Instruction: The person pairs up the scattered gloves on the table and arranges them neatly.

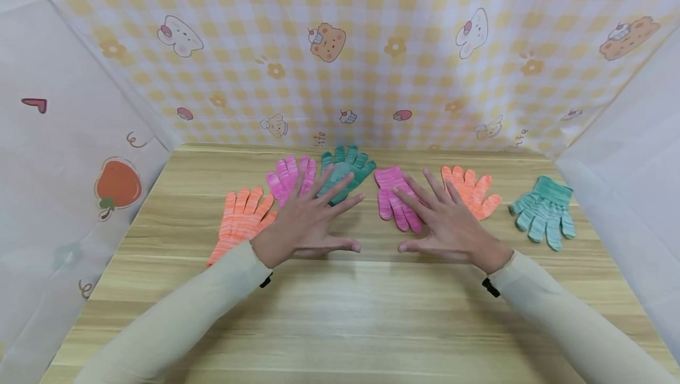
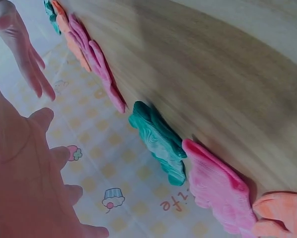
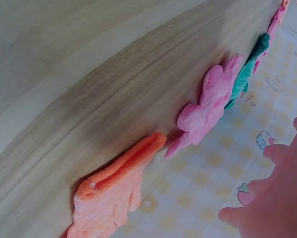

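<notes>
Both hands hover over the table with fingers spread, holding nothing. My left hand [image 1: 305, 222] overlaps a pink glove [image 1: 285, 176] and a green glove [image 1: 340, 173] in the head view, and an orange glove [image 1: 241, 219] lies by its wrist. My right hand [image 1: 451, 227] partly covers a second pink glove [image 1: 394, 200], whose fingers point toward the front, and a second orange glove [image 1: 470, 189]. Farther right lies another green glove [image 1: 547, 213], cuff to the back. In the left wrist view the left palm [image 2: 19, 163] stands apart from the gloves.
The gloves form a loose row along the back of the wooden table [image 1: 340, 319]. Behind it hangs a yellow checked cloth [image 1: 372, 89] with cartoon prints. White printed sheeting [image 1: 64, 154] borders the left side, and plain white sheeting [image 1: 632, 124] the right.
</notes>
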Demonstrator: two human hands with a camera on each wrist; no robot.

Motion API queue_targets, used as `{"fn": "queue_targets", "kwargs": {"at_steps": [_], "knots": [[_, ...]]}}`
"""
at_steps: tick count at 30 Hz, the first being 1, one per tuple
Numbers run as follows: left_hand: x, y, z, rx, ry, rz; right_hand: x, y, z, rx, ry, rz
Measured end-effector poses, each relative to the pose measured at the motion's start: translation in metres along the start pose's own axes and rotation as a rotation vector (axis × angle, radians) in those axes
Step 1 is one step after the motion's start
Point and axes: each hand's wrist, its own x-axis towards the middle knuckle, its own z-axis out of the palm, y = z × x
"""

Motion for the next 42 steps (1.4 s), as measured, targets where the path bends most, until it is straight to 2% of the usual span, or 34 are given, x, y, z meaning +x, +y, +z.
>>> {"fn": "queue_targets", "kwargs": {"at_steps": [8, 11, 20, 37, 42], "knots": [[-0.008, -0.004, 0.002, -0.109, -0.013, -0.045, -0.004, 0.003, 0.001, -0.016, -0.003, 0.019], [-0.011, -0.005, 0.000, -0.122, -0.017, -0.053, -0.005, 0.004, 0.000, -0.017, 0.001, 0.024], [-0.019, -0.013, 0.002, -0.114, -0.001, -0.063, -0.012, 0.012, 0.001, -0.018, -0.009, 0.041], [-0.030, -0.028, 0.004, -0.103, -0.067, -0.130, -0.029, 0.027, -0.002, -0.010, -0.014, 0.094], [-0.036, -0.031, 0.006, -0.107, -0.066, -0.134, -0.036, 0.032, 0.000, -0.009, 0.004, 0.105]]}}
